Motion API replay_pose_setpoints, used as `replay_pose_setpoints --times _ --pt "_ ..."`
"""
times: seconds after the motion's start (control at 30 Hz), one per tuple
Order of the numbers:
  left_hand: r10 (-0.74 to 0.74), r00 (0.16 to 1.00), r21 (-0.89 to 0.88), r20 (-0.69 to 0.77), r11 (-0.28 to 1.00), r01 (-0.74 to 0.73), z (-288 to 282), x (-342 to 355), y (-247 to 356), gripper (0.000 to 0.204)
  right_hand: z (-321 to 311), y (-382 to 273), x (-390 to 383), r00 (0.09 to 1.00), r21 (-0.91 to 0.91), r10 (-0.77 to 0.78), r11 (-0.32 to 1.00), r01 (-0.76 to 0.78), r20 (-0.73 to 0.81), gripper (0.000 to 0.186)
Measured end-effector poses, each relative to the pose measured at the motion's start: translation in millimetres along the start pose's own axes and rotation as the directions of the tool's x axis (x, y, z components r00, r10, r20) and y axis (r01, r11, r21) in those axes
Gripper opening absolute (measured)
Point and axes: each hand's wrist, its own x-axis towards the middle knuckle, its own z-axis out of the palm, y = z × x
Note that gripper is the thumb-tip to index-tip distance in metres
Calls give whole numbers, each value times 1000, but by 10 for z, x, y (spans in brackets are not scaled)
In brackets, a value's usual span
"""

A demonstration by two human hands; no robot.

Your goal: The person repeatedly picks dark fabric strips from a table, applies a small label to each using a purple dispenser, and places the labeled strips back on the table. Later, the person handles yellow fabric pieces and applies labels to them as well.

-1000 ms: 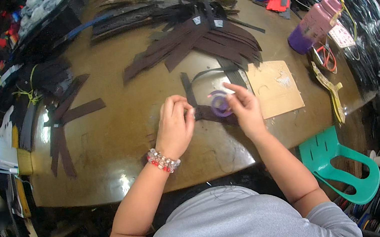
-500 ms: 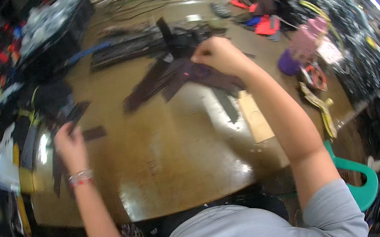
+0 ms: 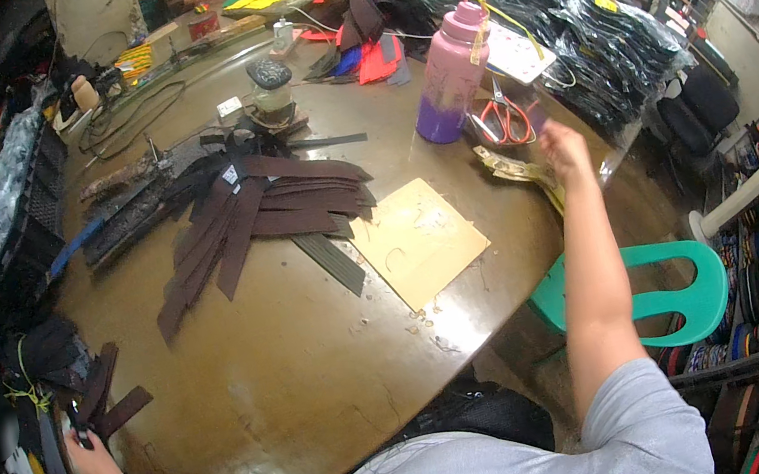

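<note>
My left hand (image 3: 91, 462) is at the table's left edge, its fingers closed round the end of some dark strips (image 3: 100, 380) that fan out beyond it. Off to the right, my right hand (image 3: 568, 151) hovers past the table edge with fingers curled together. A small dark purplish piece (image 3: 536, 117) shows at its fingertips, too blurred to name. Beside that hand lie orange-handled scissors (image 3: 505, 121) and a crumpled yellowish strip (image 3: 517, 166). A large fanned bundle of dark brown strips (image 3: 262, 202) rests mid-table, touching neither hand.
A tan board (image 3: 422, 245) lies right of the bundle. Behind the scissors stands a pink and purple bottle (image 3: 451, 77). A glass jar with a dark lid (image 3: 271, 88) is farther back. Plastic-wrapped dark packs (image 3: 596, 26) are piled at the right, above a green chair (image 3: 683, 290).
My right hand has left the bundle of brown strips and moved right, near the scissors. The left hand still holds its strips. The view has turned to the right.
</note>
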Motion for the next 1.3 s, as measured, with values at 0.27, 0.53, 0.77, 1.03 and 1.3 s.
replay_pose_setpoints --times 0.27,0.53,0.77,1.03,1.3 --pt "81 988 -756 -132 636 -153 -1278 202 2181 28 -213 457 341 997 -55 34 998 -38 -71 51" --pt "698 680 -759 223 562 -328 -1245 -1195 3726 19 542 -369 -876 881 200 -462 857 474 -107 31" --pt "595 730 -778 337 612 -139 -806 -1585 3664 24 1852 -143 -2570 742 192 -346 938 288 574 20" --pt "601 712 -721 364 666 -194 -512 -1550 3742 14 2513 759 -2982 714 -58 -139 968 245 686 16" --pt "554 762 -793 336 603 -88 -395 -1597 3685 12 2544 854 -3050 692 -60 -258 915 400 674 16"
